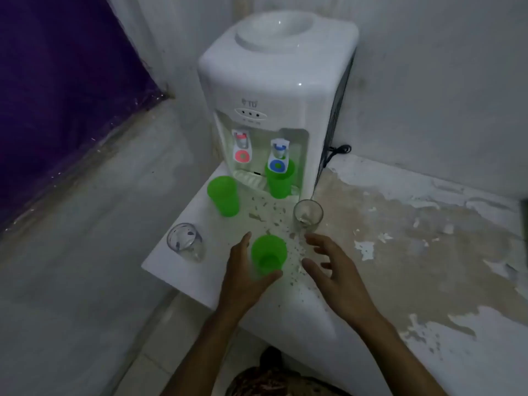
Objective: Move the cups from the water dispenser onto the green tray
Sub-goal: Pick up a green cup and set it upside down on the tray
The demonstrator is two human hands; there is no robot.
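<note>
- The left hand (243, 277) curls its fingers (270, 277) round the nearest green cup (268, 254), thumb behind and fingers in front, seemingly a grip for lifting.
- The right hand (333, 267) hovers just beside that cup, spread and holding nothing, probably free for the clear glass (308, 214) beyond.
- On the desk (200, 270) stand another clear glass (185, 241) and a second green cup (223, 200).
- Farthest, a third green cup (279, 181) sits under the water dispenser (274, 90) tap.
- No green tray is in view.
</note>
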